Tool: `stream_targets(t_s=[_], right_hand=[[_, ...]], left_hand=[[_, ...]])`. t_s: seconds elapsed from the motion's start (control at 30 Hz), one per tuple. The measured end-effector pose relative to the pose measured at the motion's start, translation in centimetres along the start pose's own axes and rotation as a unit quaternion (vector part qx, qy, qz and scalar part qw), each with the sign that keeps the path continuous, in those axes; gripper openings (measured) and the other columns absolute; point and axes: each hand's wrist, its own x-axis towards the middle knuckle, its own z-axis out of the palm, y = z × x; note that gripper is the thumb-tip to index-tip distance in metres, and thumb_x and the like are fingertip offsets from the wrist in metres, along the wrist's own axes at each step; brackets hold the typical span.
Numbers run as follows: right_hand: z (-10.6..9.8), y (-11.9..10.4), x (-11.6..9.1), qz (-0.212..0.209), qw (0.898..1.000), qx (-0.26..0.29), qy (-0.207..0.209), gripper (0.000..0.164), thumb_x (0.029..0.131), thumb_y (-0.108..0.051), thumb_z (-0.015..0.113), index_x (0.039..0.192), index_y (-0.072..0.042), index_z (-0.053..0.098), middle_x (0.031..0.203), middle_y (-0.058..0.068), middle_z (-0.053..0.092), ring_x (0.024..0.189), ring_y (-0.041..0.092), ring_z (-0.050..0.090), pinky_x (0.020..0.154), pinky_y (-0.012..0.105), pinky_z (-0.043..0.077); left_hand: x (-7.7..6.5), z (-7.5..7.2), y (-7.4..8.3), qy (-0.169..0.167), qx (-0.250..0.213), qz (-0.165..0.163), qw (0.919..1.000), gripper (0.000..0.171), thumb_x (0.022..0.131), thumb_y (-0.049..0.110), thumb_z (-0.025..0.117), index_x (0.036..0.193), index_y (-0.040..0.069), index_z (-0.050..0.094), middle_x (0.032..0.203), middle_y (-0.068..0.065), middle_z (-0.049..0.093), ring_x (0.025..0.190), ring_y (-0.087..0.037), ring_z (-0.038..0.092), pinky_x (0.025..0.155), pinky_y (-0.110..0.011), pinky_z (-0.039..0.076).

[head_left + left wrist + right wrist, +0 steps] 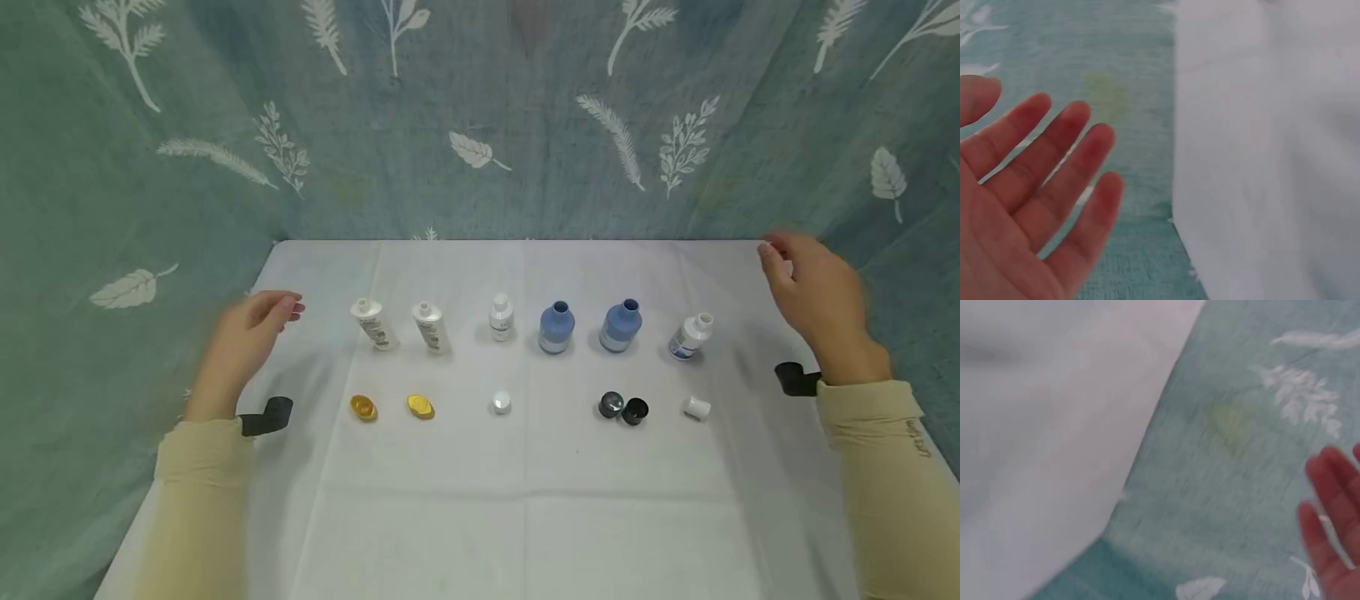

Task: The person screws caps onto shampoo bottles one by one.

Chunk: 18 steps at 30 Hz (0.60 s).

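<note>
1. The left hand and right hand are empty, fingers loosely extended.
2. On the tabletop, the leftmost white tube stands nearer the left, the labelled bottle nearer the right.
3. Gripping low should limit tipping.

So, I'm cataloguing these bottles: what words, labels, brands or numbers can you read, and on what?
None can be read.
Leftmost bottle and its neighbour: dark print, too small.
Small white bottle: faint label, too blurred.
Left blue bottle and right blue bottle: any print too blurred.
Rightmost bottle: dark-blue label markings, too small.
Right sleeve: letter-like marks, unreadable.
</note>
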Motion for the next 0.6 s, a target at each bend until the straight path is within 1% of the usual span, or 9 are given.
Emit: stream_targets(t_s=[0.07,0.17,0.23,0.3,0.37,0.43,0.53,0.57,0.6], right_hand=[[1.0,-1.2,-0.8,-0.016,0.997,0.027,0.068,0.045,0.099,-0.034,0.035,0.122,-0.002,0.057,0.108,0.023,0.061,0.09,0.039,0.055,0.072,0.051,0.042],[3.0,-3.0,-1.6,-0.057,0.98,0.08,0.174,0.034,0.097,-0.025,0.042,0.103,-0.001,0.066,0.087,0.017,0.068,0.075,0.027,0.059,0.063,0.03,0.041],[4.4,-4.4,-2.1,-0.076,0.966,0.126,0.213,0.03,0.096,-0.022,0.045,0.097,-0.002,0.068,0.08,0.012,0.068,0.07,0.02,0.058,0.06,0.018,0.038],[5.6,-5.9,-2.4,-0.091,0.954,0.17,0.231,0.028,0.095,-0.021,0.047,0.095,-0.003,0.069,0.076,0.01,0.068,0.067,0.013,0.057,0.06,0.011,0.036],[6.4,-7.4,-2.5,-0.099,0.945,0.21,0.232,0.027,0.095,-0.02,0.048,0.095,-0.004,0.069,0.074,0.008,0.067,0.067,0.011,0.057,0.062,0.01,0.037],[6.7,-8.7,-2.4,-0.108,0.937,0.241,0.23,0.026,0.095,-0.02,0.048,0.095,-0.004,0.069,0.073,0.007,0.067,0.067,0.011,0.058,0.064,0.012,0.039],[6.7,-10.4,-2.0,-0.118,0.924,0.287,0.223,0.025,0.095,-0.018,0.049,0.095,-0.004,0.069,0.073,0.007,0.066,0.067,0.012,0.06,0.066,0.016,0.043],[6.6,-10.9,-1.8,-0.117,0.919,0.304,0.221,0.024,0.095,-0.017,0.049,0.095,-0.004,0.069,0.072,0.007,0.066,0.067,0.012,0.06,0.066,0.016,0.045],[6.6,-11.3,-1.7,-0.114,0.914,0.322,0.219,0.024,0.095,-0.017,0.049,0.095,-0.004,0.069,0.072,0.007,0.066,0.067,0.011,0.06,0.067,0.017,0.046]], left_hand=[[-0.6,0.3,0.0,0.0,-0.037,0.005,0.9993,0.052,0.095,0.049,0.036,0.126,0.01,0.051,0.119,-0.012,0.059,0.108,-0.023,0.055,0.092,-0.04,0.045],[-1.5,0.5,0.3,0.001,-0.086,0.013,0.9962,0.046,0.096,0.044,0.039,0.126,0.011,0.051,0.116,-0.006,0.06,0.103,-0.011,0.057,0.088,-0.02,0.046],[-2.1,0.4,0.4,-0.007,-0.123,0.018,0.9922,0.042,0.096,0.04,0.041,0.125,0.011,0.051,0.112,0.0,0.06,0.099,-0.004,0.058,0.083,-0.012,0.045],[-2.5,0.4,0.5,-0.02,-0.194,0.033,0.9802,0.039,0.097,0.033,0.043,0.125,0.008,0.051,0.107,0.0,0.061,0.095,-0.004,0.06,0.081,-0.01,0.046],[-2.8,0.6,0.6,-0.046,-0.308,0.057,0.9484,0.037,0.098,0.023,0.042,0.126,0.001,0.048,0.103,-0.003,0.062,0.094,-0.01,0.062,0.084,-0.016,0.047],[-2.8,1.1,0.8,-0.07,-0.425,0.082,0.8989,0.034,0.099,0.014,0.04,0.126,-0.006,0.046,0.1,-0.007,0.062,0.093,-0.017,0.063,0.087,-0.023,0.048],[-2.5,2.2,1.3,-0.085,-0.531,0.11,0.8359,0.032,0.099,0.004,0.034,0.124,-0.012,0.043,0.099,-0.012,0.061,0.092,-0.024,0.061,0.089,-0.03,0.048],[-2.3,2.5,1.4,-0.084,-0.547,0.112,0.8255,0.032,0.099,0.003,0.032,0.125,-0.012,0.042,0.1,-0.012,0.061,0.093,-0.025,0.061,0.089,-0.031,0.048],[-2.0,3.0,1.6,-0.08,-0.553,0.111,0.8215,0.032,0.099,0.003,0.032,0.125,-0.011,0.042,0.101,-0.012,0.062,0.093,-0.026,0.061,0.089,-0.031,0.048]])
